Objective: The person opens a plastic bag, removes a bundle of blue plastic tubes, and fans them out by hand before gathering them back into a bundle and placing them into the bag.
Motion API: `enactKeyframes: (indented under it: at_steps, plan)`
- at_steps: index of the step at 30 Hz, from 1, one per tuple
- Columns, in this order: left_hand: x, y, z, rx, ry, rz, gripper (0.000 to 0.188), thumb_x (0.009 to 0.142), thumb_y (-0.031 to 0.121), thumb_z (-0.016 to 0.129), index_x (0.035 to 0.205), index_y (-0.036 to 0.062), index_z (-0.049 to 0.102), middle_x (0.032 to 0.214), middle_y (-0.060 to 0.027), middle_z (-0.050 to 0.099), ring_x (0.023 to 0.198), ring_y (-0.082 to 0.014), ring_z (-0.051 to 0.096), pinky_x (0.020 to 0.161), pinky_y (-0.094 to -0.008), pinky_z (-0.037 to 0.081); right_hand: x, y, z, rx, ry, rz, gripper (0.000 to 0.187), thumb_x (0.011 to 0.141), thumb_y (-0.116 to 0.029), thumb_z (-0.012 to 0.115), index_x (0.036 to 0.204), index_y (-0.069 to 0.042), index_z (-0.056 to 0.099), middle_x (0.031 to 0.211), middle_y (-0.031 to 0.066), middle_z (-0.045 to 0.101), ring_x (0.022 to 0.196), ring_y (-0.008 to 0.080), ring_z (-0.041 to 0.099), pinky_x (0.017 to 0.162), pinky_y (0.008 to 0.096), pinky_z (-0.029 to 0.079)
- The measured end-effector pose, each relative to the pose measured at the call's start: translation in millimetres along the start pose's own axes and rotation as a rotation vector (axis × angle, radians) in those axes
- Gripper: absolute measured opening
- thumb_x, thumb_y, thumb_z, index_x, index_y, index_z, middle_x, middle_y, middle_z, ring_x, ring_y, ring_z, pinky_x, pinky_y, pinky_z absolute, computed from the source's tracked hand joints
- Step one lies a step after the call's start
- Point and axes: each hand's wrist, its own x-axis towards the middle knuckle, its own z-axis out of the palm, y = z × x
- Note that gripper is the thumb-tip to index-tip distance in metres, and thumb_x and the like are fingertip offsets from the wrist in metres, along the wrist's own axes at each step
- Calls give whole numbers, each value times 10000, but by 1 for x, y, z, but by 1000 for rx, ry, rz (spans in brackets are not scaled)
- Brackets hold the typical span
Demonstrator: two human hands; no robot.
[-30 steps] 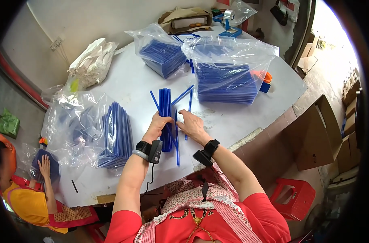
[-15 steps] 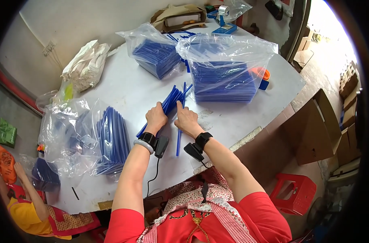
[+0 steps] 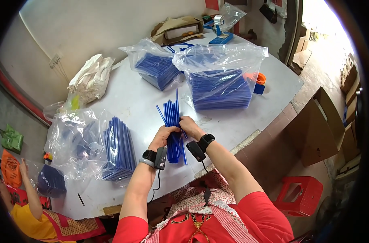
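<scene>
Hands, left (image 3: 165, 135) and right (image 3: 189, 124), grips clamped around blue strips (image 3: 173, 121), lower ends hidden.

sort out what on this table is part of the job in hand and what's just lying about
In hand:
left hand
right hand
bundle of blue strips
clear bags of blue strips
open bag of blue sheets

Lying about:
white bag
orange tape roll
brown paper parcel

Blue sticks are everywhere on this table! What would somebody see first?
First, the bundle of blue strips in the middle of the white table, gripped by the left hand and the right hand. Next, the big clear bag of blue strips behind the hands, and another clear bag to their left.
</scene>
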Motion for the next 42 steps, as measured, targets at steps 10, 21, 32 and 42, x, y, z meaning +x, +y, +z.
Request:
enactKeyframes:
  at_steps: [10,21,32,42]
  plan:
    - [-20,-21,-33,-92,294,75,186,746,58,654,908,-29,631,749,-118,653,601,-234,632,572,-338,535,-48,-24,29,-860,270,-447,197,747,-41,531,923,29,586,821,223,617,815,399,630,730,448,520]
    - [-113,-44,0,-230,84,187,306,764,76,665,1057,4,612,913,-72,662,823,-194,645,746,-309,532,-147,-75,12,229,-348,36,247,810,-218,626,939,-9,601,740,37,582,648,117,532,550,253,429]
    - [-197,-103,47,-434,127,-9,408,785,-7,672,1175,11,551,1069,-99,638,914,-201,641,810,-317,533,-253,-20,24,640,-154,124,302,919,-164,568,1155,19,524,948,55,610,824,98,579,736,244,501]
    - [-217,-70,48,-411,123,63,437,801,9,673,1214,23,532,1101,-101,632,991,-204,617,893,-348,495,-237,-38,10,1030,-307,304,355,921,-116,562,1253,-24,472,1109,80,604,1001,133,598,893,275,502]
